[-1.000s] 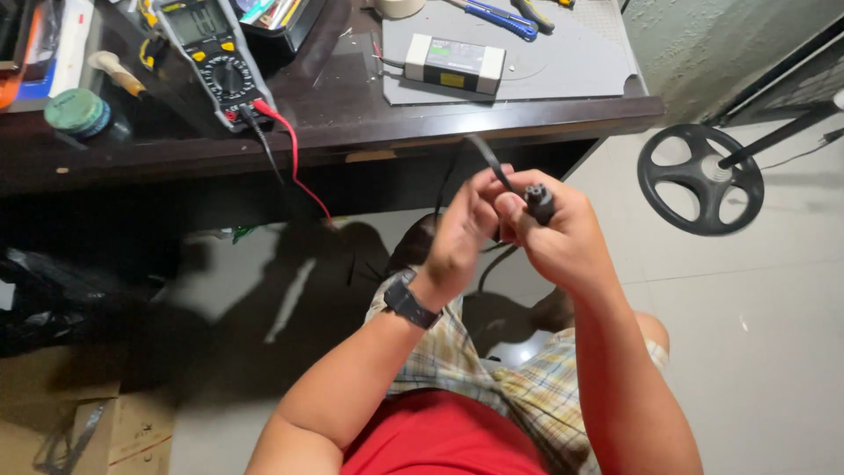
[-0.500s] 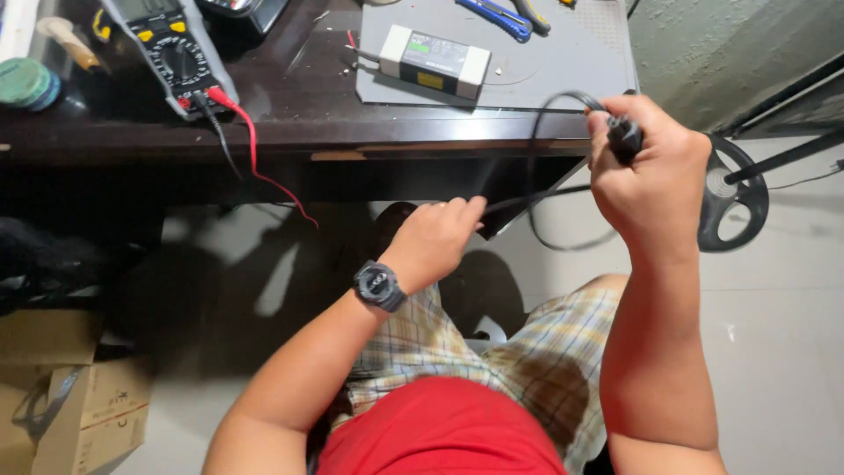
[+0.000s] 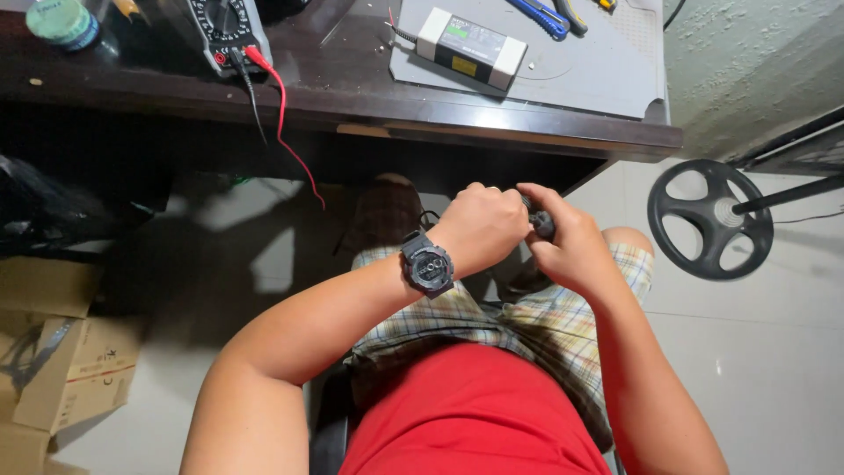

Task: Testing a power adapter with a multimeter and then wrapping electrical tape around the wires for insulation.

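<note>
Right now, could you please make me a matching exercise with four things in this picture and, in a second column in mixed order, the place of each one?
Things:
1. white rectangular box with a green label
2. black spoked wheel
3. black wristwatch
4. brown cardboard boxes

Places:
A. on the left forearm, next to the left hand
B. on the floor at the left edge
C. on the grey mat on the dark wooden desk
D. on the pale floor at the right, beside the desk

Pairs: 1-C, 2-D, 3-A, 4-B
</note>
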